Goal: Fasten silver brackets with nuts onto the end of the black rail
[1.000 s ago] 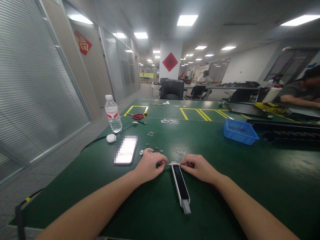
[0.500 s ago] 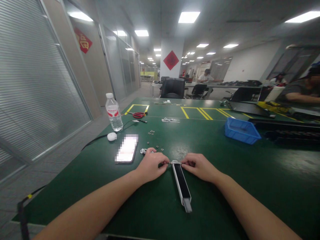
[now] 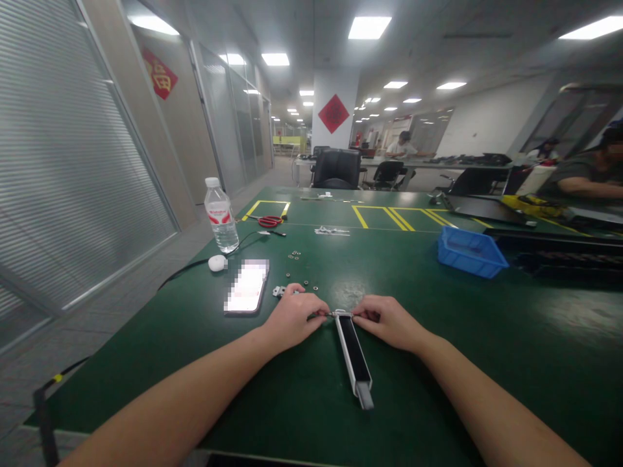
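Note:
A long, narrow white-framed part with a black face (image 3: 355, 350) lies on the green table (image 3: 403, 415), a grey tab sticking out at its near end. At its far end, my left hand (image 3: 296, 319) pinches a thin piece by the left corner; the fingers hide most of that piece, so its kind is unclear. Opposite, my right hand (image 3: 388, 320) has thumb and fingers pressed together at the right corner of the same end. Just behind my left hand sits a small metal bracket-like piece (image 3: 279, 291), partly covered. Several small metal rings or nuts (image 3: 306, 283) are scattered beyond.
A phone (image 3: 248, 287), a white rounded case (image 3: 217, 263) and a water bottle (image 3: 221, 217) stand left. Red-handled scissors (image 3: 270, 221) lie farther back. A blue bin (image 3: 471, 253) is at right, beside black long parts (image 3: 574, 259). Another person (image 3: 588, 175) sits at far right.
The view has tilted down very slightly. Both hands keep their pinch at the far end of the long part, with no clear movement.

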`<state>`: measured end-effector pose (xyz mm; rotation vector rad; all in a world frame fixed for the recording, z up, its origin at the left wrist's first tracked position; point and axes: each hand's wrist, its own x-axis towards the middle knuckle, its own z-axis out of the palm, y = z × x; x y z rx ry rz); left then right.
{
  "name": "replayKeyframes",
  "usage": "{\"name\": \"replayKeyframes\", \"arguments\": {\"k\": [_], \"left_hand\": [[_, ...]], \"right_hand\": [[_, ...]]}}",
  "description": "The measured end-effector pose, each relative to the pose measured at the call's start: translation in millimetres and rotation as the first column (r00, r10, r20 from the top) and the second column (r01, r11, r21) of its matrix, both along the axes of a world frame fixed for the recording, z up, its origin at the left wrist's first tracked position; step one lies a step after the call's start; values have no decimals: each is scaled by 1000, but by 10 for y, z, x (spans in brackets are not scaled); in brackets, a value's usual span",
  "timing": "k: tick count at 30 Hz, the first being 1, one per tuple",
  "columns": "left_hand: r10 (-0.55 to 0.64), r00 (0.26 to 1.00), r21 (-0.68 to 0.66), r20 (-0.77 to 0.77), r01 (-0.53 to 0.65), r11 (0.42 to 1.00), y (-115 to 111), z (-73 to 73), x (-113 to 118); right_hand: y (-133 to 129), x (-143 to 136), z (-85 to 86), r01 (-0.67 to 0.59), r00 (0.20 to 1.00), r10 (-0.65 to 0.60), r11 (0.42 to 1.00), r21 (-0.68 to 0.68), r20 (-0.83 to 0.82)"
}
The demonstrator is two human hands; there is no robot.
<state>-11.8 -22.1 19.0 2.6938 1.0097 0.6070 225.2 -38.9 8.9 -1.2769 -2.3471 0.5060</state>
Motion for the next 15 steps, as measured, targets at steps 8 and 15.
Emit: {"name": "replayKeyframes", "arguments": {"k": [8, 15], "left_hand": [[-38, 999, 49, -1, 38, 998, 18, -10, -17], [-47, 998, 83, 40, 43, 996, 21, -41, -14]], "right_hand": [[0, -2, 1, 7, 1000, -7, 1000, -4, 4], [3, -14, 20, 3, 1000, -3, 1000, 2, 3]]}}
